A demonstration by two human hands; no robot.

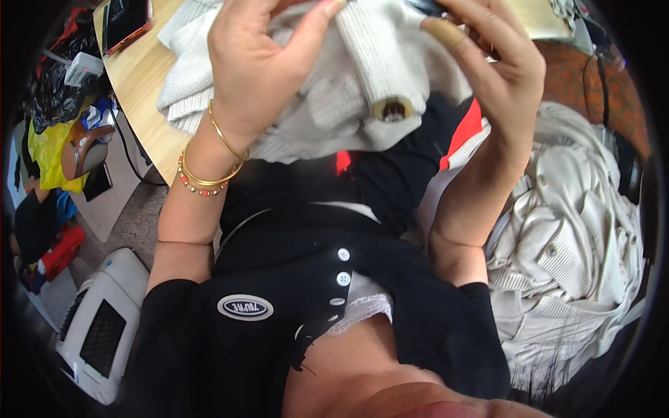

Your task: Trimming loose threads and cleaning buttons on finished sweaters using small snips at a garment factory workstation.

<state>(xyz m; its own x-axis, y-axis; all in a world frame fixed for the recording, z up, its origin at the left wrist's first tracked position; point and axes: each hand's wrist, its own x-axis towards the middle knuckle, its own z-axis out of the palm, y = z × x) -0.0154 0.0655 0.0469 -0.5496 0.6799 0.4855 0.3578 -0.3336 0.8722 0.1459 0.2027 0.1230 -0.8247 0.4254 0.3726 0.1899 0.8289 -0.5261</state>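
Note:
An off-white ribbed knit garment (327, 104) is bunched in front of me, partly over the table edge and partly over my lap. On its ribbed band sits a round button (394, 109) with a pale rim and dark centre. My left hand (268, 63), with gold bangles on the wrist, is closed on the knit, its thumb along the cloth. My right hand (498, 63) is closed at the top of the garment, a tan cover on its thumb. A dark shiny item (425, 7) shows beside those fingers; what they pinch is hidden.
A light wooden table (132, 80) carries a dark phone-like device (127, 24) at far left. Bags, including a yellow one (52, 153), and a brown shoe (85, 152) lie left. A white-and-black case-like object (104, 327) stands lower left. Pale knitwear (564, 244) is heaped at right.

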